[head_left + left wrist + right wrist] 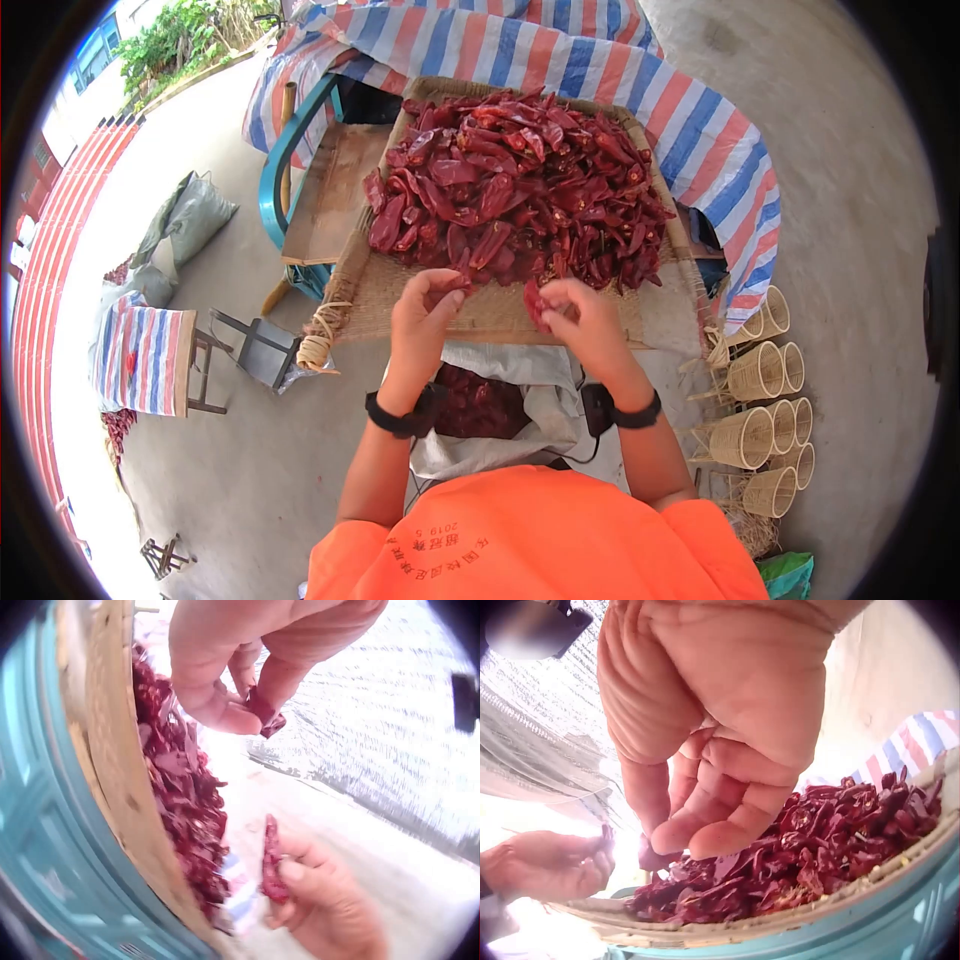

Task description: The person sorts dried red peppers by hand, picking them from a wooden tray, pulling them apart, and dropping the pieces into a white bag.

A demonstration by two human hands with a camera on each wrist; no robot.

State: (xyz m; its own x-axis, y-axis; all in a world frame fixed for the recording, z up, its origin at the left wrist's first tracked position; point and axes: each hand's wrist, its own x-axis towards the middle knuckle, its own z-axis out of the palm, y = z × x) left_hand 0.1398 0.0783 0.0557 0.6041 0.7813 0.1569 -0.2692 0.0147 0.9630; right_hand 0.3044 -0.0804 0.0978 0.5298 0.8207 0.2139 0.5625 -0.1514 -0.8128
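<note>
Both hands are over the near edge of a burlap-lined tray (385,305) heaped with dried red chilies (520,190). My left hand (420,315) pinches a small piece of dried chili (268,718) between thumb and fingertips. A little to the right, my right hand (592,330) holds a longer, wrinkled dried chili (272,862) by thumb and fingers. In the right wrist view, the right fingers (676,834) partly hide that chili, and the heap lies just behind them. Under the hands, an open white sack (545,390) contains more dark red chilies (480,400).
Striped plastic sheeting (720,160) drapes behind and right of the tray. A teal chair frame (272,195) stands at its left. Several woven baskets (745,440) line the floor at right. A small stool (262,350) and stuffed sacks (195,215) are at left.
</note>
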